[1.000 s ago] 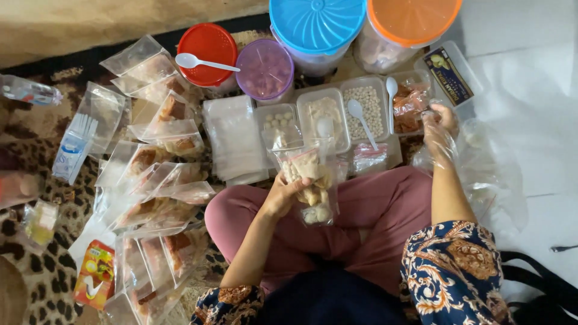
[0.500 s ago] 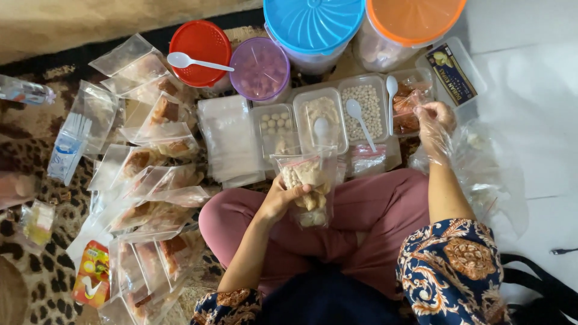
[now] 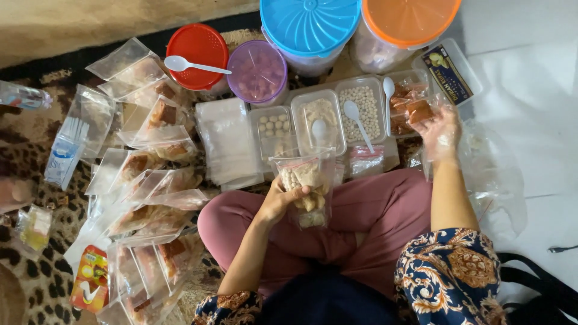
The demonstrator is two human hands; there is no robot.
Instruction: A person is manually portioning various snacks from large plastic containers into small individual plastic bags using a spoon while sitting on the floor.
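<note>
My left hand (image 3: 283, 199) grips a clear zip bag (image 3: 306, 185) partly filled with pale snack pieces, held over my lap. Wearing a thin plastic glove, my right hand (image 3: 441, 133) reaches into the rightmost clear tray (image 3: 408, 102) of reddish-brown pieces. Three more clear trays sit in a row in front of me: one with small balls (image 3: 272, 127), one with a pale crumbly filling (image 3: 319, 117), one with white beads (image 3: 365, 109). White spoons (image 3: 357, 121) rest in the trays.
Several filled zip bags (image 3: 150, 180) spread over the leopard-print mat at left. A stack of empty bags (image 3: 226, 141) lies by the trays. Behind stand a red lid with a spoon (image 3: 197, 48), a purple tub (image 3: 257, 72), and blue-lidded (image 3: 310, 27) and orange-lidded (image 3: 406, 24) containers.
The view has shifted slightly. My right hand stays at the rightmost tray, and my left hand keeps holding the bag in about the same place.
</note>
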